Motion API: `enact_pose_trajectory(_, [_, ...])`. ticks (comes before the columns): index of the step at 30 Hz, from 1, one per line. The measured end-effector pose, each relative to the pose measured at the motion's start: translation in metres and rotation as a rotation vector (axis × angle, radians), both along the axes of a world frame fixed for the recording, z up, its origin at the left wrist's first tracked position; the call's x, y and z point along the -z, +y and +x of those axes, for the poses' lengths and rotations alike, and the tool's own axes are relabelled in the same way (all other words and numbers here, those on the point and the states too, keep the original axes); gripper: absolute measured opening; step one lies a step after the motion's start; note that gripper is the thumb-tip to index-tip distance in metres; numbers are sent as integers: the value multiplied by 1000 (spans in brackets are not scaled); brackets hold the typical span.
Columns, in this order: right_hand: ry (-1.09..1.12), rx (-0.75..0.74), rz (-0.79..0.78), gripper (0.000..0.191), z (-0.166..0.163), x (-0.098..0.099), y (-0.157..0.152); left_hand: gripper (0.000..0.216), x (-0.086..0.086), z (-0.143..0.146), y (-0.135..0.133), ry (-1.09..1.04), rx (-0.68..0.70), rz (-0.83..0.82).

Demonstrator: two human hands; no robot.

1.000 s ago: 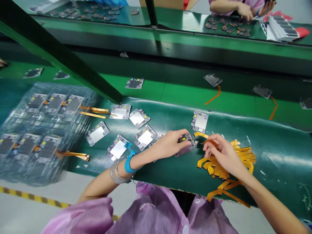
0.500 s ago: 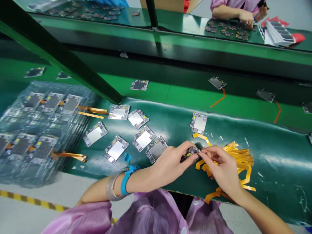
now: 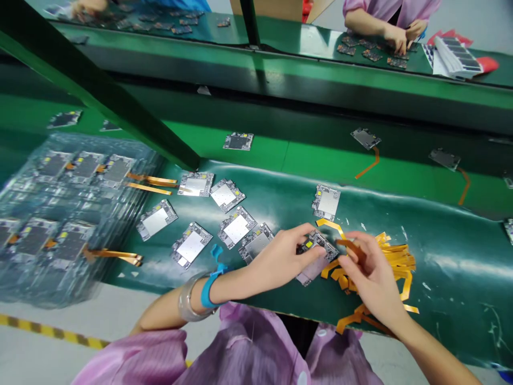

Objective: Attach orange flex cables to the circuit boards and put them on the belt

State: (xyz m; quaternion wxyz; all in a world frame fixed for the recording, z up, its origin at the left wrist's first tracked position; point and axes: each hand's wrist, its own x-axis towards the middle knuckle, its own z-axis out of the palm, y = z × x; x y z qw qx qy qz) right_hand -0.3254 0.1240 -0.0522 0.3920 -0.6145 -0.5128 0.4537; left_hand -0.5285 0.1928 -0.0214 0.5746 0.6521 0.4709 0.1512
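A thin, flat circuit board [image 3: 315,268] is gripped at its left side between the thumb and fingers of the left hand [image 3: 286,251], and is held tilted over a bench mat [image 3: 460,235] of smooth, glossy dark green. A small yellow square and a tight, bumpy row of components are shown along the board's far end, while its near part is covered by a smooth plate with a pinkish sheen. A flexible orange ribbon [image 3: 348,245] is pinched in the right hand [image 3: 371,272], the fingers nearly closed upon it. The board is placed between the two hands, just left of the ribbon; whether its edge is touched by the ribbon's tip cannot be made out with certainty, the parts being small and partly covered by fingers.

Beneath and to the right of the right hand, a loose heap of ribbons [image 3: 401,261] is spread, its flat, shiny yellow-orange strips bent at angles. Another board [image 3: 327,202] is laid on the mat just beyond the hands, and a group of boards [image 3: 237,228] with pale, mirror-like plates is scattered to the left. Farther left, more boards [image 3: 117,171] are held in stacked trays [image 3: 28,200] of clear, ridged plastic. On the far side, two boards with trailing ribbons [image 3: 365,138] are seen on a smooth green strip [image 3: 304,160]. The left wrist is circled by a blue strap [image 3: 207,291].
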Motion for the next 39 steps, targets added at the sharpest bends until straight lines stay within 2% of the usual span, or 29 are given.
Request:
enact_pose_trajectory(3, [71,33,-69,19,9,-6,-1,18,0,-5,10,-73,17,-43])
enact_pose_trajectory(6, [94,-23,-151,29,9,-14,0,21,-3,-7,15,-68,85,-77])
enact_pose_trajectory(10, [197,-74,-255,29,3,-25,2,25,-9,-7,14,-69,180,-145])
enact_pose_trajectory(15, [282,-47,-308,33,-1,-32,3,25,-11,-8,11,-49,189,-169])
enact_pose_trajectory(26, [269,-33,-308,31,-1,-24,-2,24,-6,-8,9,-32,192,-185])
enact_pose_trajectory(39, [297,-26,-284,26,2,-25,-2,23,-7,-7,7,-40,182,-183])
